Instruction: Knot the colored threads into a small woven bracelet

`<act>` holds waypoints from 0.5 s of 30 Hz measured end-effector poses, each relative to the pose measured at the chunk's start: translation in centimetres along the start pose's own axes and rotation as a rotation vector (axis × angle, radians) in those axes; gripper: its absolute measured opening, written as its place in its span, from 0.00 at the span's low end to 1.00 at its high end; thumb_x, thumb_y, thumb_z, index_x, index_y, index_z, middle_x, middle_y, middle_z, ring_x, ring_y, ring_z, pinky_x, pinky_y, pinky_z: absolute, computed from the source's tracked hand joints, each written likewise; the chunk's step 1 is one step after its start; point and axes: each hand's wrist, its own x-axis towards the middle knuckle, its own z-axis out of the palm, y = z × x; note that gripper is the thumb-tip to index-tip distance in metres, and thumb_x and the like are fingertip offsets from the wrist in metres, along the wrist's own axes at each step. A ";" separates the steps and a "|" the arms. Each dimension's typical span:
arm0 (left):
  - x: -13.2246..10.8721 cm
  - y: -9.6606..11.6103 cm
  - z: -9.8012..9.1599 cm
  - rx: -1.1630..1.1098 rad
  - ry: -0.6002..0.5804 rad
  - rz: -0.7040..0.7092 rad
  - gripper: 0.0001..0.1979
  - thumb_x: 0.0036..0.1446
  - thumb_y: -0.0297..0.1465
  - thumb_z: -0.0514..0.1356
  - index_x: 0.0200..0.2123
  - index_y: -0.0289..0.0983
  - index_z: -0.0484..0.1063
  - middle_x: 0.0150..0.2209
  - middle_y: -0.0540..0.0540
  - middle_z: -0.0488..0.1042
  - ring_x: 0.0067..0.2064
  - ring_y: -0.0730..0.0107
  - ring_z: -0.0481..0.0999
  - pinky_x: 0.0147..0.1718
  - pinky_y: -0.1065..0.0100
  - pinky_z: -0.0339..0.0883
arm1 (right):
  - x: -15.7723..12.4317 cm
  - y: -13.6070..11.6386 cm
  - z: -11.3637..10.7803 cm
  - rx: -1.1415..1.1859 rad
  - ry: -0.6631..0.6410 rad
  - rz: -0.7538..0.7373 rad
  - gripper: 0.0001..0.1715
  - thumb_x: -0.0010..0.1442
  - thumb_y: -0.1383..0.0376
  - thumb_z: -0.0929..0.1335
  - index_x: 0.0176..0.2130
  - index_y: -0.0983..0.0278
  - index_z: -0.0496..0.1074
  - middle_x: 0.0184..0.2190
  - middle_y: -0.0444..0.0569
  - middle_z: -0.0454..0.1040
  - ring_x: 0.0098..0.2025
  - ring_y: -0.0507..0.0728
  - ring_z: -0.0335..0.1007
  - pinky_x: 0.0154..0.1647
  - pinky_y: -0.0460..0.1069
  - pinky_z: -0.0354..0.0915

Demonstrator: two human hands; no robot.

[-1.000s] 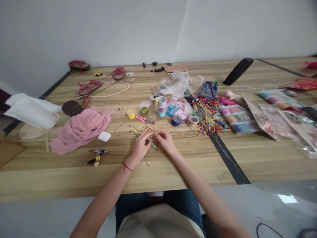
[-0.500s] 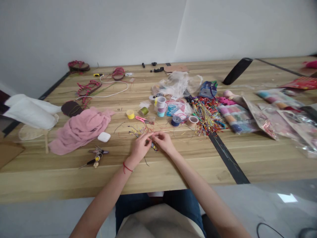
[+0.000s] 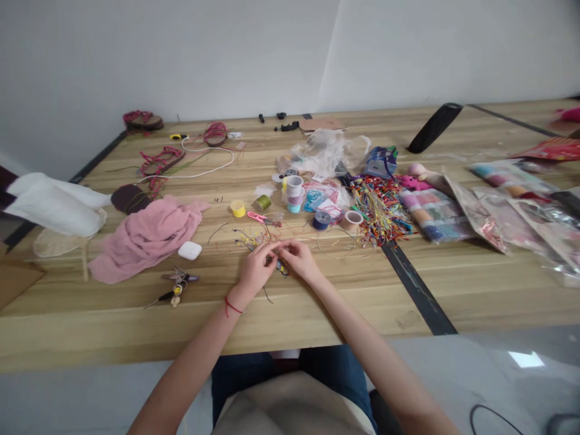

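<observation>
My left hand and my right hand meet fingertip to fingertip just above the table, both closed in a pinch. Between them is a small bundle of knotted cord, dark with yellow and blue bits, its lower part hanging below the fingers. A thin dark cord end sticks out under my left hand. Beyond my fingertips spread loose yellow and dark threads. The exact grip on the cord is hidden by the fingers. Pink-handled thread snips lie past the threads.
Behind the hands stand a yellow spool, a green spool, a blue spool and stacked pale spools. A heap of coloured cords lies to the right. To the left are a pink cloth, a white case and keys.
Both hands stay together in nearly the same place, with the cord still between the fingertips. The view has shifted very slightly.
</observation>
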 end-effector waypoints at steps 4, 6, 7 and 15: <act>0.0 0.0 0.0 -0.018 -0.003 0.008 0.21 0.52 0.16 0.59 0.49 0.38 0.72 0.39 0.48 0.76 0.24 0.81 0.66 0.27 0.76 0.65 | 0.0 -0.2 -0.1 -0.007 -0.018 -0.008 0.10 0.50 0.60 0.69 0.30 0.65 0.74 0.23 0.45 0.74 0.23 0.51 0.67 0.26 0.46 0.64; 0.0 0.0 0.0 -0.026 -0.005 0.011 0.21 0.52 0.16 0.60 0.49 0.38 0.72 0.40 0.48 0.76 0.24 0.80 0.66 0.27 0.76 0.65 | 0.0 -0.2 -0.2 -0.006 -0.027 -0.013 0.09 0.49 0.61 0.69 0.29 0.65 0.73 0.23 0.45 0.74 0.24 0.51 0.67 0.26 0.46 0.64; 0.0 0.0 0.0 -0.027 -0.007 0.013 0.21 0.52 0.17 0.59 0.49 0.38 0.72 0.40 0.48 0.76 0.24 0.80 0.67 0.27 0.76 0.65 | 0.0 -0.2 -0.2 -0.004 -0.029 -0.013 0.09 0.49 0.61 0.68 0.29 0.65 0.73 0.23 0.45 0.74 0.24 0.51 0.67 0.27 0.46 0.64; 0.0 -0.1 0.0 -0.015 -0.023 0.013 0.21 0.53 0.17 0.59 0.50 0.38 0.72 0.36 0.49 0.75 0.24 0.80 0.65 0.26 0.76 0.64 | -0.1 0.1 0.2 0.071 0.019 -0.019 0.13 0.47 0.64 0.68 0.36 0.63 0.69 0.27 0.44 0.73 0.25 0.51 0.68 0.28 0.46 0.65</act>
